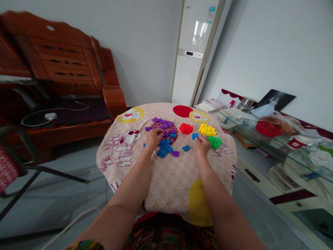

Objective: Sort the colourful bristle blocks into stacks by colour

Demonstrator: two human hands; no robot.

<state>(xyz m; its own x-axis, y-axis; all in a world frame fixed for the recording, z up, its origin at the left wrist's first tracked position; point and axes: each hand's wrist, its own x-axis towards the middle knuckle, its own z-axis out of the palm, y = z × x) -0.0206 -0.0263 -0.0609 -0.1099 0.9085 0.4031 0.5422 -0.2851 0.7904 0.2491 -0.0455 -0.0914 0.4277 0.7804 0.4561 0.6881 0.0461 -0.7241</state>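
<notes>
My left hand [154, 139] is over the left part of the round table, fingers pinched together beside the small purple plastic pieces [165, 134]; what they hold, if anything, is too small to tell. A loose pile of blue plastic pieces [164, 148] lies just in front of it. At the right, my right hand [203, 145] has its thumb and fingers closed at a short row of blue pieces [195, 135], gripping one at its near end. Grouped close together are red pieces [186, 128], yellow pieces [207, 130] and green pieces [214, 142].
A patterned cloth [166, 187] covers the table. Two blue pieces [186, 148] and a purple pair [175, 153] lie apart in the middle. To the right stands a glass-topped cabinet [260, 133] with a red bowl [268, 128]; a wooden bench [65, 69] is at the left.
</notes>
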